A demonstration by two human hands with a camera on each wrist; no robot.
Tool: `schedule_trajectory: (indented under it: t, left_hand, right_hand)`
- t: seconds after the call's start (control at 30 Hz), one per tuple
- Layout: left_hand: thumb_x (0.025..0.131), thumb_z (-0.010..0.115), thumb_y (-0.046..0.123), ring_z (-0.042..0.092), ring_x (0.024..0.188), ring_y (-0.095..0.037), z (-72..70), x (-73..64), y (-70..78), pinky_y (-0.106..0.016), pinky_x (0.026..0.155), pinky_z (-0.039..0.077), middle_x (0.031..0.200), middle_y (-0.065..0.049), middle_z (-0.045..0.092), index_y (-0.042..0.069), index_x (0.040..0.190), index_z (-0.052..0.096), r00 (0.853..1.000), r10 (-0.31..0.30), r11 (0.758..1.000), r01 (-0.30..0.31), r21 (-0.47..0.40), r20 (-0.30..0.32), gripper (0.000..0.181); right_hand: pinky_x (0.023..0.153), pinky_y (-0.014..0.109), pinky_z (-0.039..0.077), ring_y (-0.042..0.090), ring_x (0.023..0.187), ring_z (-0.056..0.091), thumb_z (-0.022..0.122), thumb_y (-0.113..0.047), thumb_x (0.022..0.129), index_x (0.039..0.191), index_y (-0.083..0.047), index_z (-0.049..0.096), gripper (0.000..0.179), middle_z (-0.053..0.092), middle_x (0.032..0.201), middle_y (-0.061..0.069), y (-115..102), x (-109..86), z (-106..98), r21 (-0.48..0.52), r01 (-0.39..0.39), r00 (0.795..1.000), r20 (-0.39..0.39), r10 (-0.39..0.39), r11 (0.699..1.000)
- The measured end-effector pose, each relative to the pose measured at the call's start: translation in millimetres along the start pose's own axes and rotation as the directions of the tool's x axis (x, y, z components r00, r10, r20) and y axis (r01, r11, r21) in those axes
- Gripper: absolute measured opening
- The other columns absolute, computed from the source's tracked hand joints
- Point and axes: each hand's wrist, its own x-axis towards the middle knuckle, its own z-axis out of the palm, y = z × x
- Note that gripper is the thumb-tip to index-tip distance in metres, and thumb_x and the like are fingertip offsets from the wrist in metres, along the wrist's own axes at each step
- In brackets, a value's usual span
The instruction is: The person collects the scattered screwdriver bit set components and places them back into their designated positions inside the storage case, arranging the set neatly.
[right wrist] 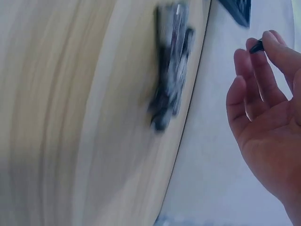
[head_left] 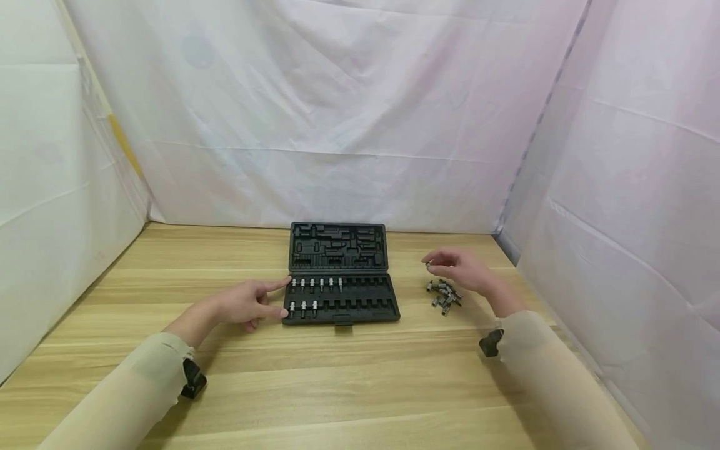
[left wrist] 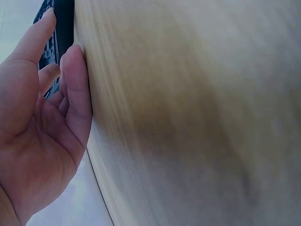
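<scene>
An open black socket case (head_left: 344, 317) lies on the table, its moulded lid (head_left: 339, 247) folded back. Several silver bit sockets (head_left: 312, 284) stand in the upper row, and three (head_left: 304, 307) at the left of the lower row. My left hand (head_left: 247, 304) rests at the case's left edge, index finger and thumb stretched to its corners, other fingers bent below. To the right of the case, my right hand (head_left: 458, 269) pinches one small bit socket (right wrist: 257, 46) between thumb and fingertips, raised above a pile of loose bit sockets (head_left: 445, 295). Its lower end shows dark.
The light wooden table (head_left: 315, 387) reaches back to a white cloth wall (head_left: 337, 125). Another white cloth (head_left: 635, 206) hangs at the right side, and one (head_left: 56, 175) at the left. Unfilled slots (head_left: 360, 305) run along the right of both case rows.
</scene>
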Motion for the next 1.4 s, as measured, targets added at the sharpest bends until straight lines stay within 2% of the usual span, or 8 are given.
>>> schedule_trajectory:
  t: [0.1,0.3,0.4,0.67,0.8,0.93,1.17,1.4]
  left_hand:
    - [0.101,0.081,0.041,0.055,0.068,-0.018,0.3,-0.1,-0.4,-0.034,0.060,0.061,0.084,-0.004,0.048,0.023,0.175,0.029,1.000,0.000,1.000,0.000,-0.002,-0.001,0.092]
    - [0.101,0.081,0.041,0.053,0.067,-0.018,0.2,-0.5,-0.4,-0.034,0.060,0.060,0.083,-0.003,0.046,0.024,0.175,0.030,1.000,0.000,1.000,0.000,-0.005,-0.005,0.092]
    - [0.101,0.081,0.041,0.054,0.067,-0.018,0.4,-0.9,-0.2,-0.034,0.060,0.060,0.083,-0.003,0.046,0.025,0.175,0.030,1.000,0.000,1.000,0.000,-0.007,-0.007,0.092]
    - [0.101,0.081,0.042,0.054,0.067,-0.018,0.0,-0.9,-1.2,-0.035,0.060,0.060,0.084,-0.004,0.046,0.026,0.175,0.029,1.000,-0.008,1.000,0.008,-0.003,-0.004,0.092]
    - [0.101,0.081,0.043,0.055,0.067,-0.018,-0.2,-1.1,-0.6,-0.035,0.061,0.061,0.085,-0.004,0.046,0.027,0.175,0.029,1.000,-0.014,1.000,0.014,0.005,-0.004,0.092]
    - [0.101,0.081,0.042,0.054,0.067,-0.017,0.1,-1.3,1.0,-0.034,0.061,0.060,0.085,-0.004,0.047,0.027,0.175,0.030,1.000,-0.014,1.000,0.014,0.003,-0.004,0.092]
    - [0.102,0.080,0.039,0.053,0.067,-0.018,1.1,-0.6,0.9,-0.035,0.061,0.060,0.083,-0.004,0.046,0.025,0.175,0.029,1.000,-0.007,1.000,0.007,-0.010,-0.004,0.090]
    - [0.102,0.081,0.039,0.053,0.067,-0.018,0.5,0.2,-0.5,-0.036,0.061,0.061,0.082,-0.003,0.046,0.026,0.175,0.030,1.000,-0.009,1.000,0.009,-0.014,-0.006,0.091]
  right_hand:
    - [0.097,0.055,0.063,0.032,0.111,0.075,0.070,-0.034,0.110,0.144,-0.011,0.070,0.040,0.074,0.130,0.016,-13.4,7.0,10.6,0.052,0.000,1.000,0.031,-0.001,0.999]
    - [0.102,0.055,0.063,0.031,0.115,0.077,0.070,-0.026,0.111,0.148,-0.007,0.066,0.042,0.071,0.135,0.022,-38.3,19.3,32.5,0.177,-0.002,0.997,0.079,-0.013,0.984]
    - [0.105,0.057,0.062,0.033,0.116,0.076,0.069,-0.023,0.111,0.149,-0.006,0.065,0.043,0.070,0.135,0.023,-49.2,25.2,42.5,0.205,0.001,0.994,0.107,-0.024,0.979]
    - [0.095,0.051,0.065,0.026,0.104,0.077,0.077,-0.023,0.106,0.138,-0.008,0.072,0.036,0.075,0.115,0.009,-70.5,43.4,68.6,0.187,0.030,0.993,0.109,-0.051,0.982]
    - [0.087,0.042,0.066,0.024,0.097,0.075,0.079,-0.022,0.104,0.131,-0.008,0.074,0.031,0.075,0.111,0.007,-76.9,52.9,79.7,0.160,0.049,0.992,0.106,-0.066,0.986]
    - [0.080,0.037,0.062,0.021,0.093,0.072,0.082,-0.024,0.102,0.125,-0.012,0.077,0.026,0.077,0.109,0.005,-79.5,63.0,90.0,0.107,0.051,0.994,0.088,-0.061,0.993]
    - [0.092,0.040,0.062,0.018,0.103,0.073,0.082,-0.024,0.102,0.121,-0.015,0.079,0.021,0.078,0.113,0.002,-89.1,75.7,104.5,0.025,0.001,0.995,0.102,-0.003,1.000]
    - [0.096,0.042,0.063,0.017,0.104,0.073,0.082,-0.024,0.102,0.119,-0.017,0.080,0.019,0.079,0.112,0.002,-96.9,86.3,117.4,-0.043,0.004,0.991,0.136,0.002,0.999]
